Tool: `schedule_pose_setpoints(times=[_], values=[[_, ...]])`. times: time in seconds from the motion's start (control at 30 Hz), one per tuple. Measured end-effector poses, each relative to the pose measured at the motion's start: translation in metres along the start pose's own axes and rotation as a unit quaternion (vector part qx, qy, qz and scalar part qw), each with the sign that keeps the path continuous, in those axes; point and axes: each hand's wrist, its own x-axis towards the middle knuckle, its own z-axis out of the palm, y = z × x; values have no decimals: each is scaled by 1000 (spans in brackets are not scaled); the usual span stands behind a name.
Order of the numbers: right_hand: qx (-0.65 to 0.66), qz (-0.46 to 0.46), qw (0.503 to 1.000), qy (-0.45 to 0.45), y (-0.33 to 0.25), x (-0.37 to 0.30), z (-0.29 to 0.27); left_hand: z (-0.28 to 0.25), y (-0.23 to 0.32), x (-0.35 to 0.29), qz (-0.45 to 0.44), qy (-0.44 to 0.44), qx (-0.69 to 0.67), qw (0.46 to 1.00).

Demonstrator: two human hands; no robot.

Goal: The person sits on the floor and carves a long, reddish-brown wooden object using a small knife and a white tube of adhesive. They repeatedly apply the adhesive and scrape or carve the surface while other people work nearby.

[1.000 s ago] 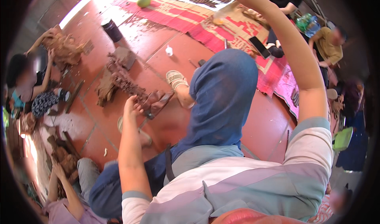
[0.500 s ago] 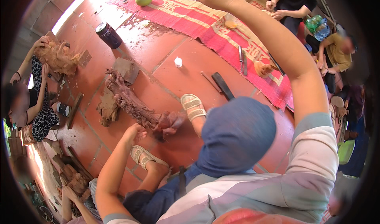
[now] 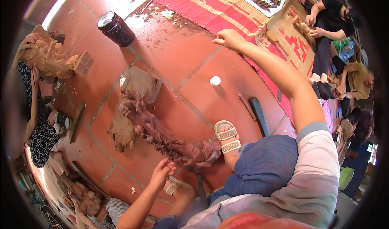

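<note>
A long, dark reddish-brown wood carving (image 3: 162, 142) with a knobbly surface lies on the tiled floor in front of me, its far end by a grey-brown block (image 3: 142, 84). Beside its near end is my left hand (image 3: 163, 171), empty, fingers loosely apart. My right hand (image 3: 230, 39) is out over the edge of the red patterned mat (image 3: 206, 16), fingers curled together; anything inside them is hidden. A small white bottle (image 3: 215, 80) stands between that hand and the carving. Near my knee lie a thin reddish-brown stick (image 3: 247, 106) and a long dark tool (image 3: 259, 116).
A rough brown wood lump (image 3: 122, 132) sits left of the carving. Further off are a black canister (image 3: 115, 29) and a white tray (image 3: 270, 11) of several handled tools. People work at the left and far right; one person's hand (image 3: 29, 41) rests on another carving (image 3: 50, 57).
My right hand has come back from the far side of the mat toward me. My view has shifted, bringing the tool tray into sight. My left hand stays near the carving's near end.
</note>
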Motion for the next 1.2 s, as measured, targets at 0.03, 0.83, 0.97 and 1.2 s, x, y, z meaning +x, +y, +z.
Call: schedule_pose_setpoints(times=[0.03, 0.83, 0.97, 1.2], values=[[-5, 32, 999, -31, 3, 10, 6, 3, 1, -5, -5, 19, -7, 1000], [-120, -188, 960, 168, 63, 74, 69, 6, 27, -27, -45, 75, 53, 995], [-30, -86, 990, 111, 50, 54, 53, -16, 47, -65, -7, 63, 142, 988], [320, -86, 931, 154, -93, -11, 35, -20, 79, -69, 29, 112, 132, 984]])
